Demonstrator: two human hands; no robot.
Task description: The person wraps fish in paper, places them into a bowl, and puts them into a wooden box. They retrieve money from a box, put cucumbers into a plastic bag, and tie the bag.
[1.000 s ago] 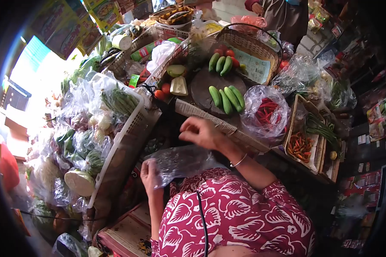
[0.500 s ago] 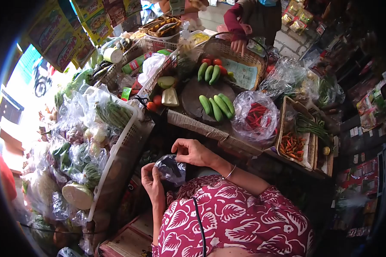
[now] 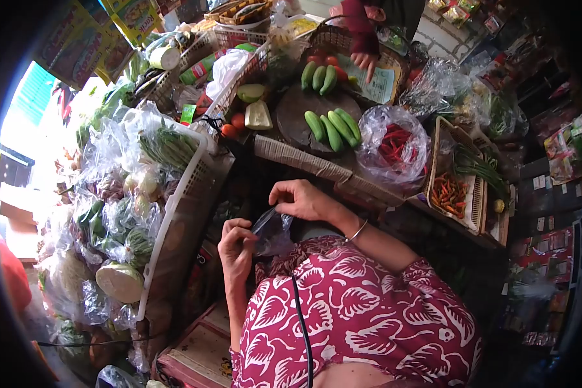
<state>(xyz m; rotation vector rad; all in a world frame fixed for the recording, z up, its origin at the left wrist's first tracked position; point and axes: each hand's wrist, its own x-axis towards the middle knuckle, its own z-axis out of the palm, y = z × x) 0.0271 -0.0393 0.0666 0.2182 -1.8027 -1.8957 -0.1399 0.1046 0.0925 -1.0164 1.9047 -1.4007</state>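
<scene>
Left hand (image 3: 237,249) and right hand (image 3: 302,199) each pinch a bag (image 3: 273,234) held near the chest, below the cucumbers (image 3: 333,127); thumbs sliding across the film should part its layers.

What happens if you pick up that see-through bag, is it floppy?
Probably floppy: the plastic bag crumples between the left hand and right hand. Likely very light, since it looks thin and see-through. Maybe slippery too; it shines.
</scene>
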